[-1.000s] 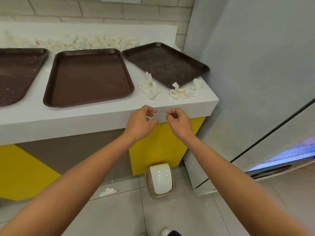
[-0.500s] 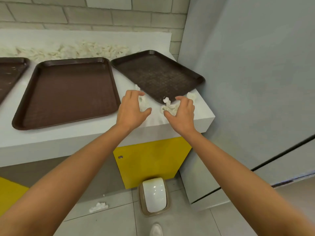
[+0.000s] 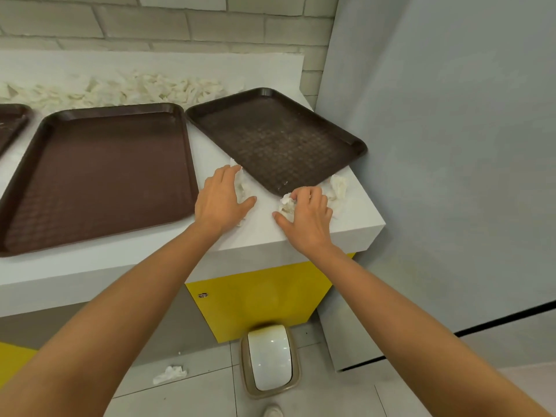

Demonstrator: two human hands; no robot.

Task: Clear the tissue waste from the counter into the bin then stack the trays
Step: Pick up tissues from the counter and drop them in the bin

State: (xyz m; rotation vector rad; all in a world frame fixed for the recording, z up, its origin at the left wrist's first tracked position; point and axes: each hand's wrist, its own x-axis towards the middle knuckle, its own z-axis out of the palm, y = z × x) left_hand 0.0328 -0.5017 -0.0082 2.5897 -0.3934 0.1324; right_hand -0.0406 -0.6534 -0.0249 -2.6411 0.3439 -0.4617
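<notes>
A third tray [image 3: 12, 124] at nine o'clock is cut by the left edge, only its right end showing. The left hand [image 3: 221, 200] covers most of a crumpled tissue [image 3: 242, 186]; whether the fingers pinch it or merely rest on it cannot be told. The right hand [image 3: 307, 215] hides much of a second wad [image 3: 285, 206], its fingertips curled out of sight beneath the knuckles. The tissue heap [image 3: 126, 90] along the back wall runs off frame at ten o'clock. A shoe [image 3: 273, 411] at six o'clock is clipped by the bottom edge. Both forearms leave the frame at the lower corners.
</notes>
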